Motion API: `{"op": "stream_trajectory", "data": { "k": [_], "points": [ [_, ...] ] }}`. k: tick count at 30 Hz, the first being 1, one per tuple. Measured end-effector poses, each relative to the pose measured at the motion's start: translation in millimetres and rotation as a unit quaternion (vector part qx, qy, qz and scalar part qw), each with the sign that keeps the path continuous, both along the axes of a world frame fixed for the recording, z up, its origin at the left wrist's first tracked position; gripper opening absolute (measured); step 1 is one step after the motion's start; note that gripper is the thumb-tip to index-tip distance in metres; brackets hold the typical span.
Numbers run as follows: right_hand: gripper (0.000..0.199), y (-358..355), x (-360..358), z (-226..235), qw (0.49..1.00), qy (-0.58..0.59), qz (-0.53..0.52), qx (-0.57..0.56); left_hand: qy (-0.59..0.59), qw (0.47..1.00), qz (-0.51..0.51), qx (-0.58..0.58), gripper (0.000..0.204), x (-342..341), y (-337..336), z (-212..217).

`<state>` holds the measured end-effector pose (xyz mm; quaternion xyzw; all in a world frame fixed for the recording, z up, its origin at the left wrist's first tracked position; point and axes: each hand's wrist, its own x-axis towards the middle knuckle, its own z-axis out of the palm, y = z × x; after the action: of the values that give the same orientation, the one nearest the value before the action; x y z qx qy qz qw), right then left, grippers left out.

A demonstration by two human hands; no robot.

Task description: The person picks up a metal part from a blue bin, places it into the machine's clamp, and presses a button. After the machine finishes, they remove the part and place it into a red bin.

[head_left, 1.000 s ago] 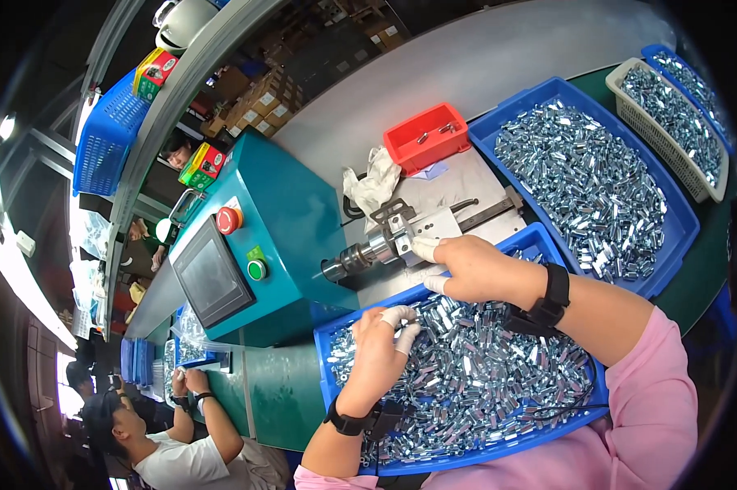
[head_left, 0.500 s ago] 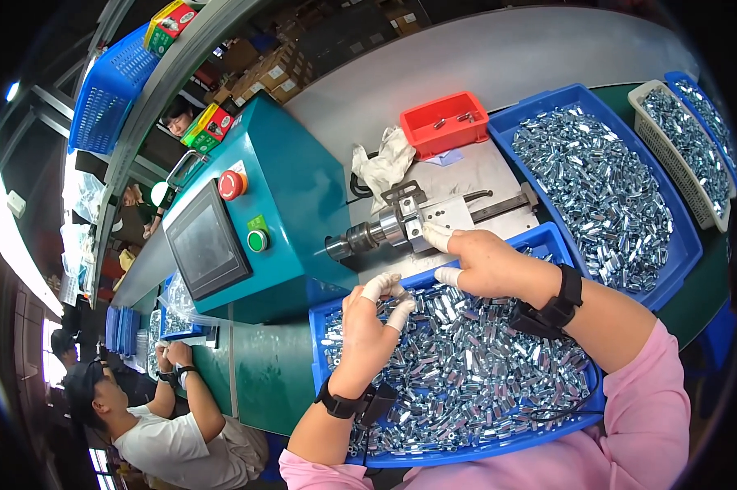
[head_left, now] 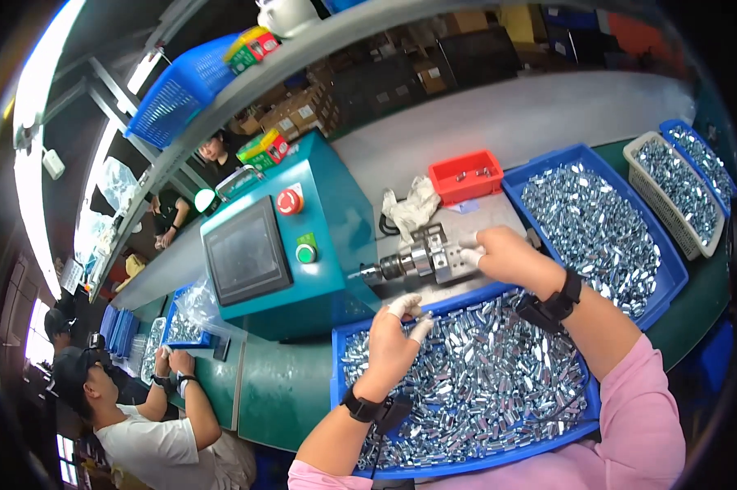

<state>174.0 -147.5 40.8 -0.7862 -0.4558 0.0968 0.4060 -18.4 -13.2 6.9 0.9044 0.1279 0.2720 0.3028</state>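
My left hand (head_left: 394,341), with white covers on its fingertips, is over the near blue tray (head_left: 340,384). Its thumb and index finger close round a small shiny metal part, mostly hidden by the fingers. The tray is full of silvery hex metal sleeves (head_left: 483,376). My right hand (head_left: 511,260), fingertips also covered in white, reaches to the right side of the metal clamping block (head_left: 448,260). Its fingers are bent together there, and whatever they hold is hidden. Left of the block sits a round chuck on a spindle (head_left: 393,268).
A teal machine housing (head_left: 336,220) carries a screen (head_left: 246,253), a red stop button (head_left: 289,202) and a green button (head_left: 305,253). Behind the block are a white glove (head_left: 413,208) and a red bin (head_left: 466,189). More filled trays stand right. A co-worker (head_left: 140,416) sits at the left.
The view has shifted, so the bench appears lower and further right. My right hand has moved from the block's near edge to its right side. My left hand stays over the tray in a pinch.
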Motion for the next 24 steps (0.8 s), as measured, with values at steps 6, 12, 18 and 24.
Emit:
{"op": "stream_trajectory", "data": {
  "k": [6,12,18,24],
  "points": [
    [0.02,31.5,-16.5,14.0,0.96,-0.193,-0.09,-0.181,-0.016,0.999,-0.03,-0.003,0.043,-1.6,-0.8,-3.5],
    [0.02,45.4,-11.2,12.1,0.943,-0.221,-0.159,-0.194,-0.011,1.0,-0.025,-0.005,0.041,-0.7,-1.1,-3.8],
    [0.022,-8.1,41.9,15.0,0.91,-0.164,-0.342,-0.165,-0.024,1.0,-0.016,-0.012,0.034,0.3,3.0,-2.3],
    [0.042,-60.8,77.8,-10.9,0.87,-0.138,-0.442,-0.171,-0.018,0.999,-0.021,0.023,0.025,4.0,-3.4,-11.4]
  ]
}}
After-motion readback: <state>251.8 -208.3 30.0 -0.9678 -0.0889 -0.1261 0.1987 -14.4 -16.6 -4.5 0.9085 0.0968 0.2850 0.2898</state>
